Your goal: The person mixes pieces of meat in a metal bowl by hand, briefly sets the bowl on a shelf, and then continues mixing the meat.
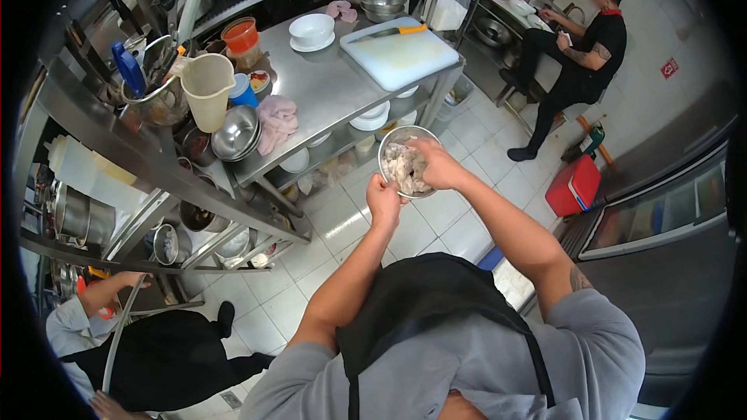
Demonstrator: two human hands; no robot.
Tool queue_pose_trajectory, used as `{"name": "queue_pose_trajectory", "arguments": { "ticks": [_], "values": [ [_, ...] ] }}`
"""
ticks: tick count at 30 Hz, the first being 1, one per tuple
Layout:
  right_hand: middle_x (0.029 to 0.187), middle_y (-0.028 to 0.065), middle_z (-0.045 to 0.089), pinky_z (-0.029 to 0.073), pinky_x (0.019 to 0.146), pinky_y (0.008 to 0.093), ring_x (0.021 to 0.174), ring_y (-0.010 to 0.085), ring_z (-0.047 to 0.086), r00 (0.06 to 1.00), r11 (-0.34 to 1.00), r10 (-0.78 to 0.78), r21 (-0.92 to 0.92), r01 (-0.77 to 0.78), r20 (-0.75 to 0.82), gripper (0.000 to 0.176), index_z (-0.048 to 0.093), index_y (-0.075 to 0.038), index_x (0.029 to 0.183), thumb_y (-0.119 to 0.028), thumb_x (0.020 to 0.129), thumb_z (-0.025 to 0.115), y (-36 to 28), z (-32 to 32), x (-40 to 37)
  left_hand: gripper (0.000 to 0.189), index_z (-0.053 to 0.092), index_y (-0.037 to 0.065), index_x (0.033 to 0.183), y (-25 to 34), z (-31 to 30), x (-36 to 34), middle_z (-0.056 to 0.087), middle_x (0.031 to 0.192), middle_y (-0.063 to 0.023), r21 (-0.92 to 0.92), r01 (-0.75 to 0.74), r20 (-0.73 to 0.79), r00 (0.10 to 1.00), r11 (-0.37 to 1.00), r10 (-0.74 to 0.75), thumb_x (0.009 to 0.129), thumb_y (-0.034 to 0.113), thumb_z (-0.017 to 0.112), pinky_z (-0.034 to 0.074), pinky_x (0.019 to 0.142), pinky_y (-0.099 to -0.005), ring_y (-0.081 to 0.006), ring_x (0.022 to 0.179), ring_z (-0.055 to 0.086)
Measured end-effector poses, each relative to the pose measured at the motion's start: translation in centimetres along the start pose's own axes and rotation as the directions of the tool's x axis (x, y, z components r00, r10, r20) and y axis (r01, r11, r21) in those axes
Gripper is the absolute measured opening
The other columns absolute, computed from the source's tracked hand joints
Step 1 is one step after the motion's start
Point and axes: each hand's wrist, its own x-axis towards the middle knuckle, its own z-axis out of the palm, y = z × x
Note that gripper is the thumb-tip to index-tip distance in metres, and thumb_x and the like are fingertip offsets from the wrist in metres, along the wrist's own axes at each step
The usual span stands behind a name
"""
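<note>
Over the tiled floor, in front of my apron, a round metal bowl [382, 157] is held up in the air. My left hand [384, 201] is closed on its near left rim, thumb toward the top edge. Pale, floury-looking pieces of food [405, 169], perhaps raw meat, fill the bowl. My right hand [438, 166] reaches in from the right, its fingers down among the pieces. Those fingertips are hidden, so their grip cannot be made out.
A steel table [292, 74] ahead bears a white cutting board [397, 58] with a yellow-handled knife [401, 30], a white bowl [311, 29] and a pink cloth [278, 120]. One person [595, 58] sits back right; another [156, 358] stands lower left. A red cooler [572, 187] stands right.
</note>
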Motion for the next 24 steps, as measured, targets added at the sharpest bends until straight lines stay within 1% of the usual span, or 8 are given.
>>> {"name": "queue_pose_trajectory", "arguments": {
  "ticks": [2, 3, 6, 10, 15, 17, 19, 24],
  "values": [
    [0.138, 0.0238, 0.049, 0.045, 0.102, 0.0416, 0.125, 0.0347, 0.052, 0.911, 0.863, 0.408, 0.349, -0.364, -0.059, 0.075, 0.041, -0.003, 0.143, -0.003, 0.074, 0.068, -1.8, 0.5, -0.1, 0.019, 0.042, 0.008, 0.075, -0.4, 0.4, -0.2, 0.054, 0.069, -0.0044, 0.017, -0.093, -0.07, 0.993, 0.995, 0.094, 0.084, -0.006, 0.052, 0.048, 0.041, -0.0274, -0.0121, 0.049, 0.052],
    [0.141, 0.0243, 0.046, 0.046, 0.101, 0.0412, 0.128, 0.0313, 0.049, 0.88, 0.752, 0.473, 0.54, -0.378, -0.043, 0.081, 0.032, 0.002, 0.146, -0.007, 0.077, 0.072, -1.0, 1.7, 0.5, 0.019, 0.042, 0.007, 0.075, -0.4, 0.6, -0.3, 0.055, 0.072, -0.0046, 0.03, -0.126, -0.082, 0.988, 0.992, 0.128, 0.085, -0.006, 0.052, 0.048, 0.043, -0.0267, -0.0115, 0.05, 0.053],
    [0.14, 0.0228, 0.047, 0.042, 0.105, 0.0398, 0.127, 0.0354, 0.049, 0.775, 0.396, 0.631, 0.845, -0.359, 0.034, 0.094, 0.024, 0.004, 0.15, -0.016, 0.076, 0.078, -3.3, 3.6, 1.3, 0.018, 0.042, 0.006, 0.075, 0.1, 1.2, -0.8, 0.055, 0.073, -0.0055, 0.121, -0.16, -0.058, 0.984, 0.98, 0.168, 0.084, -0.006, 0.053, 0.05, 0.044, -0.0274, -0.0118, 0.054, 0.056],
    [0.134, 0.0211, 0.051, 0.049, 0.095, 0.039, 0.119, 0.0317, 0.055, 0.744, 0.286, 0.661, 0.95, -0.123, -0.102, 0.091, 0.025, -0.002, 0.15, -0.014, 0.077, 0.079, -1.1, 6.9, 2.3, 0.018, 0.041, 0.006, 0.075, 0.8, 1.5, -1.7, 0.055, 0.071, -0.0059, 0.276, -0.113, 0.051, 0.993, 0.955, 0.102, 0.082, -0.006, 0.053, 0.05, 0.043, -0.0286, -0.0129, 0.052, 0.056],
    [0.13, 0.0145, 0.057, 0.048, 0.094, 0.0386, 0.114, 0.0268, 0.058, 0.814, 0.827, 0.427, 0.534, -0.176, -0.393, 0.054, 0.059, -0.005, 0.124, -0.001, 0.07, 0.065, 2.0, 6.3, 0.1, 0.018, 0.042, 0.006, 0.075, 1.2, 1.2, -1.0, 0.056, 0.069, -0.0067, 0.291, -0.026, 0.094, 0.996, 0.956, -0.002, 0.081, -0.006, 0.054, 0.05, 0.041, -0.0293, -0.0144, 0.049, 0.056],
    [0.131, 0.0173, 0.056, 0.043, 0.103, 0.0416, 0.12, 0.0332, 0.054, 0.958, 0.97, 0.067, 0.243, 0.003, -0.277, 0.057, 0.06, -0.008, 0.124, -0.005, 0.068, 0.069, 2.1, 4.8, -1.1, 0.017, 0.043, 0.007, 0.074, 0.5, 0.5, 0.1, 0.056, 0.069, -0.0078, 0.202, 0.053, 0.093, 0.993, 0.978, -0.073, 0.082, -0.005, 0.053, 0.049, 0.04, -0.029, -0.0155, 0.049, 0.057],
    [0.136, 0.0194, 0.051, 0.036, 0.111, 0.0443, 0.129, 0.038, 0.046, 0.984, 0.979, -0.178, 0.1, 0.178, -0.008, 0.062, 0.06, -0.011, 0.128, -0.012, 0.068, 0.074, 1.3, 2.7, -2.4, 0.017, 0.043, 0.007, 0.075, 0.4, -0.3, 0.9, 0.056, 0.069, -0.0082, 0.192, 0.078, 0.126, 0.987, 0.978, -0.103, 0.081, -0.005, 0.053, 0.049, 0.039, -0.0287, -0.0153, 0.049, 0.057],
    [0.141, 0.0237, 0.043, 0.037, 0.11, 0.0488, 0.126, 0.0455, 0.045, 0.993, 0.994, -0.107, 0.002, 0.108, -0.052, 0.075, 0.053, -0.019, 0.137, -0.021, 0.067, 0.079, 0.5, -0.1, -3.1, 0.014, 0.047, 0.006, 0.079, 1.4, -0.6, 0.8, 0.059, 0.071, -0.0093, 0.178, 0.137, 0.213, 0.961, 0.975, -0.174, 0.078, -0.007, 0.054, 0.045, 0.036, -0.0273, -0.0158, 0.045, 0.055]
  ]
}}
